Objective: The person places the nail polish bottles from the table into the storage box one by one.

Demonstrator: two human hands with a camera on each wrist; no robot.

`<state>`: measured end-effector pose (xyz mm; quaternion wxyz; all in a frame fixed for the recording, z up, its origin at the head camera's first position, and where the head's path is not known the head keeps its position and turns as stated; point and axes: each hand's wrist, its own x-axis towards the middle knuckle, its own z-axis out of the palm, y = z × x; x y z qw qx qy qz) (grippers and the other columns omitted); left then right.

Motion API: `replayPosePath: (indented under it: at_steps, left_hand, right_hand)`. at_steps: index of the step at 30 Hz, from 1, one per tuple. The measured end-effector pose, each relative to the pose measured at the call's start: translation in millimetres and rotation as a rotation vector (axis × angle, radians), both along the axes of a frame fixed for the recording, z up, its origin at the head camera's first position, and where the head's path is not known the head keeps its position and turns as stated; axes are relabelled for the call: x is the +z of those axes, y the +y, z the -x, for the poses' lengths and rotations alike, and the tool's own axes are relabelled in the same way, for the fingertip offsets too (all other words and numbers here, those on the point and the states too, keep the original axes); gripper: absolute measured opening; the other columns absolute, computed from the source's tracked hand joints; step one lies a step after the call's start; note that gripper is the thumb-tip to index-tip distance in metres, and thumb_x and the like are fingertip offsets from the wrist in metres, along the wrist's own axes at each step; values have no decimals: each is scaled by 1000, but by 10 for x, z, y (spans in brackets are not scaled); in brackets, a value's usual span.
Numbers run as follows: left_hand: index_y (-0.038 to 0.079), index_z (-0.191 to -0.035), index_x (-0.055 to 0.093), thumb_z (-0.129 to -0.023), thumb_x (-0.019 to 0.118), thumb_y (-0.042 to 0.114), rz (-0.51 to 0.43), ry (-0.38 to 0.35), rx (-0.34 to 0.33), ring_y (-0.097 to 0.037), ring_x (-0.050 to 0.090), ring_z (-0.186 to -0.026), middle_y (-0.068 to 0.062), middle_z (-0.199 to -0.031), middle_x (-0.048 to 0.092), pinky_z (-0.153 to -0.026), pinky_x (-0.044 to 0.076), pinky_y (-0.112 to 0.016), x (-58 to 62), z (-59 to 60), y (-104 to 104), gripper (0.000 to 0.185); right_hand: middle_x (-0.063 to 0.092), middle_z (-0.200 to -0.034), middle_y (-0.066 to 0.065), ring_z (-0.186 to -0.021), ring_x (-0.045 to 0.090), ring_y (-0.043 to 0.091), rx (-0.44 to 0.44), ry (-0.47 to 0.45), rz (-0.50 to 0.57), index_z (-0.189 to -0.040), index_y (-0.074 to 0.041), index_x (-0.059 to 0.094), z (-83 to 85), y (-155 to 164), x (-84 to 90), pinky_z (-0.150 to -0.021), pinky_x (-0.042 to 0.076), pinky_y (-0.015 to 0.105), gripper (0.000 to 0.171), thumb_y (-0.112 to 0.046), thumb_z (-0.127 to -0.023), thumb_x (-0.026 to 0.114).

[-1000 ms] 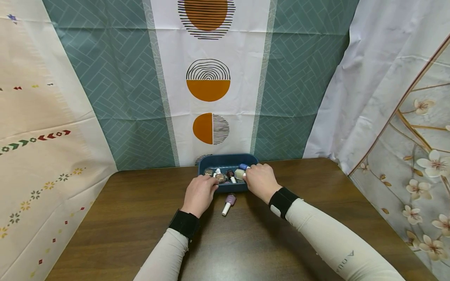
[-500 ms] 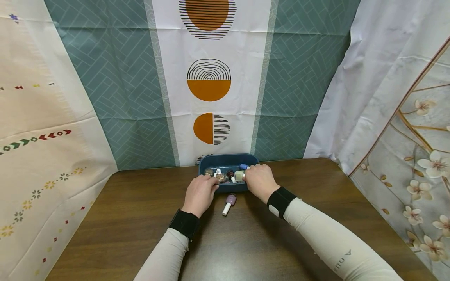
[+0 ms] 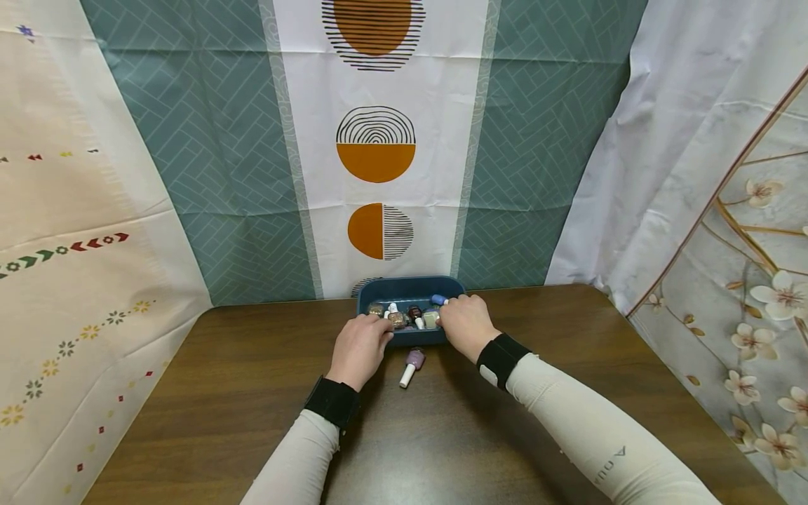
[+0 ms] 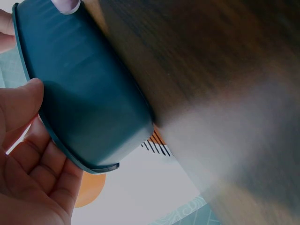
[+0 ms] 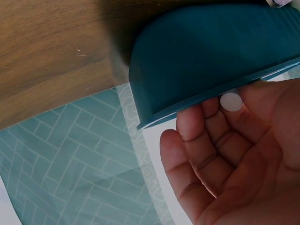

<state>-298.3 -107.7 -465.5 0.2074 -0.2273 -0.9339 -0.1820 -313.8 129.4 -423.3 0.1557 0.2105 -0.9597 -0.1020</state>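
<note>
Wooden table (image 3: 221, 393) before patterned hanging curtains (image 3: 208, 175)

The right hand (image 3: 466, 324) has drawn slightly nearer — the pale bottle (image 3: 432, 319) with it.

The tray (image 3: 409, 287) is dark teal-blue. In it lie small bottles: one brown glittery (image 3: 397, 319), one dark maroon (image 3: 414, 311), one pale green (image 3: 431, 318), one with a blue cap (image 3: 438, 299). On the dark brown wood-grain table (image 3: 202, 393) lies a lilac bottle (image 3: 412, 365) with a white cap. The sleeves (image 3: 600, 442) are cream, the wristbands (image 3: 332, 402) black. The backdrop (image 3: 379, 140) shows teal herringbone beside a white strip with orange, black-lined circles. The right curtain (image 3: 757, 280) is grey with cream blossoms.
</note>
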Motion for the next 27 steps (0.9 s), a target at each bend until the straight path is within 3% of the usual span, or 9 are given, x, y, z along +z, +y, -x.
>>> replayPosePath:
  at_steps: [12, 27]
  left_hand:
    - [12, -107, 85, -101, 84, 14, 0, -3, -1, -25, 67, -92, -3, -99, 78, -94, 58, -46, 20, -13, 4, 7]
    - [13, -107, 86, -100, 85, 14, 2, -2, 5, -25, 68, -93, -3, -99, 78, -94, 58, -45, 22, -20, 8, 8]
  right_hand:
    - [78, -88, 12, -79, 70, 30, -31, -45, -28, -97, -6, 86, 3, -21, 18, -72, 62, 45, 29, -32, -106, 78]
    - [77, -86, 10, -77, 70, 29, -34, -29, -50, -95, -6, 86, 3, -18, 11, -69, 62, 44, 32, -35, -106, 77]
